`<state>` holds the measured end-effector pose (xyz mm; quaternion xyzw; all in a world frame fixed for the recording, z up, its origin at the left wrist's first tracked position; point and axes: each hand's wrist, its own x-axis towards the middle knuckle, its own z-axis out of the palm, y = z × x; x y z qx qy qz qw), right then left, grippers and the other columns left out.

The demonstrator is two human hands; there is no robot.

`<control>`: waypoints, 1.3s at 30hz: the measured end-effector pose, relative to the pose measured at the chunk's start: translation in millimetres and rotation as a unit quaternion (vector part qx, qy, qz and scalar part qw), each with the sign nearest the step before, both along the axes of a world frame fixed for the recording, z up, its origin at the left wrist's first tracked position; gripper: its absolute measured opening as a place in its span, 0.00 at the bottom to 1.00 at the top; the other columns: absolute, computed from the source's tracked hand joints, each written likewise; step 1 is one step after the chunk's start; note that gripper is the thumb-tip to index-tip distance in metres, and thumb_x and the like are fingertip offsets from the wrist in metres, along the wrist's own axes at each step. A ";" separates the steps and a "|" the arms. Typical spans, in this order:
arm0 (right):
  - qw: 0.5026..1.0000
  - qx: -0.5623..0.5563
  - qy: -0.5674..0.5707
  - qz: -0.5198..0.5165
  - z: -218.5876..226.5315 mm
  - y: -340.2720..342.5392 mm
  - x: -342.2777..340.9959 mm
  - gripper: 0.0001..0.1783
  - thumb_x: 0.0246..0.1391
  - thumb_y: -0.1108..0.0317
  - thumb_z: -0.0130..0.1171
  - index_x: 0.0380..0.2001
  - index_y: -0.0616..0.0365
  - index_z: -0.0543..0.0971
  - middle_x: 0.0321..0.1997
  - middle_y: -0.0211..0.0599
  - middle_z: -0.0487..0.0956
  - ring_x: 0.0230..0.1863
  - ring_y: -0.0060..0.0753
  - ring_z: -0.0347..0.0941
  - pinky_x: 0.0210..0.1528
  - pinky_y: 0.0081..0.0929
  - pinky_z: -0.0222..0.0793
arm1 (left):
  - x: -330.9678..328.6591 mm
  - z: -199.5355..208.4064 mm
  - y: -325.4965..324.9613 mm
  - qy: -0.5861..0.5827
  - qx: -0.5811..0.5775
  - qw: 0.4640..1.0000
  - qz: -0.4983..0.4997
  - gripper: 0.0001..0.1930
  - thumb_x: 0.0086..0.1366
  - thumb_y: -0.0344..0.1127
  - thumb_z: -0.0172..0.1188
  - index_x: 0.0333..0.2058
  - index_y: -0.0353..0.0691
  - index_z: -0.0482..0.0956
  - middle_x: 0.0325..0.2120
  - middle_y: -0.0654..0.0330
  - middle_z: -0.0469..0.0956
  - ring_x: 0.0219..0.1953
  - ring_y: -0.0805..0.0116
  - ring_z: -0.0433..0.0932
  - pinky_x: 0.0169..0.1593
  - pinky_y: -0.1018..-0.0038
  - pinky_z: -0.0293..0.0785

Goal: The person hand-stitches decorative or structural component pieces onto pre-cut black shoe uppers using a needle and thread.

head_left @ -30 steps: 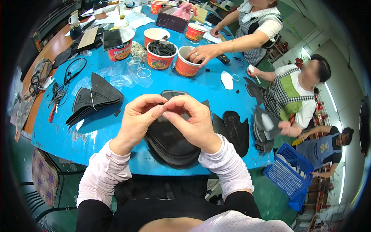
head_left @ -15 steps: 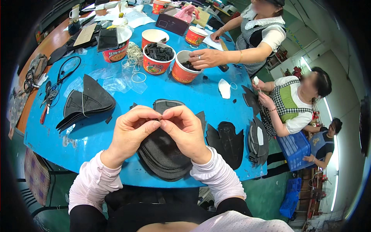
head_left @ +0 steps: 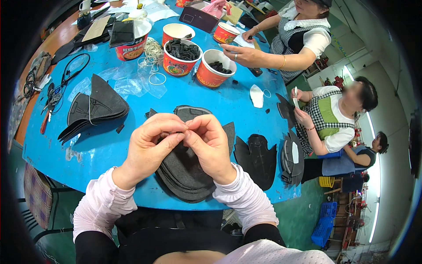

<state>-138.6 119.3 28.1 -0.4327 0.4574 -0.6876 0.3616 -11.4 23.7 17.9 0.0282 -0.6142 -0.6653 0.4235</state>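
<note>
The fingers of my left hand [head_left: 147, 152] and right hand [head_left: 212, 152] pinch tip to tip, on what I cannot tell, above the dark stack [head_left: 182, 182] on the tabletop [head_left: 101, 163], and while the bundle [head_left: 107, 103] at left is already cinched by a pale band [head_left: 89, 108], this stack shows none.

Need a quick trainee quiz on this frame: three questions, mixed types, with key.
1. True or false: the left hand and right hand are wide apart.
2. The bundle left of the hands has what around it? A) red strap B) white band C) metal chain
3. Fill in: the black stack lies on a ____ table.

Key: 1. False, they're close together. 2. B. 3. Blue.
</note>
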 end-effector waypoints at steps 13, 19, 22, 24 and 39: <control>0.999 -0.001 -0.027 0.029 -2.1 1.7 -1.6 0.09 0.58 0.74 0.56 0.38 0.56 0.67 0.36 0.24 0.69 0.36 0.11 0.65 0.38 0.12 0.63 | 3.0 4.8 0.9 -0.041 -0.149 0.984 0.090 0.10 0.55 0.18 0.60 0.37 0.34 0.79 0.35 0.58 0.77 0.39 0.69 0.75 0.42 0.77 0.70; 0.999 0.001 -0.024 0.024 -2.4 1.2 -2.3 0.09 0.58 0.74 0.56 0.38 0.55 0.67 0.36 0.24 0.70 0.35 0.11 0.65 0.37 0.11 0.63 | -1.1 3.8 1.5 -0.027 -0.151 0.983 0.105 0.10 0.55 0.21 0.62 0.37 0.36 0.80 0.32 0.58 0.78 0.35 0.68 0.77 0.38 0.76 0.73; 0.999 0.012 -0.025 0.029 -1.5 1.5 -3.2 0.09 0.58 0.74 0.56 0.38 0.55 0.67 0.35 0.24 0.70 0.34 0.11 0.65 0.36 0.11 0.63 | -0.8 3.0 1.8 -0.030 -0.154 0.982 0.107 0.10 0.56 0.21 0.61 0.38 0.36 0.79 0.33 0.59 0.77 0.34 0.69 0.76 0.36 0.78 0.72; 0.999 0.019 -0.028 0.034 -1.0 0.7 -3.0 0.09 0.58 0.74 0.56 0.38 0.55 0.66 0.35 0.25 0.71 0.34 0.11 0.65 0.35 0.11 0.63 | -0.8 2.2 1.9 -0.033 -0.139 0.985 0.099 0.09 0.57 0.21 0.61 0.38 0.36 0.79 0.33 0.59 0.76 0.33 0.72 0.75 0.34 0.79 0.71; 0.998 0.018 -0.041 0.038 -3.9 -1.3 -4.2 0.10 0.58 0.73 0.57 0.39 0.56 0.66 0.34 0.26 0.71 0.31 0.12 0.65 0.32 0.12 0.63 | -1.2 -0.6 2.8 -0.047 -0.127 0.986 0.099 0.09 0.57 0.21 0.59 0.37 0.37 0.79 0.33 0.60 0.75 0.31 0.75 0.73 0.30 0.82 0.68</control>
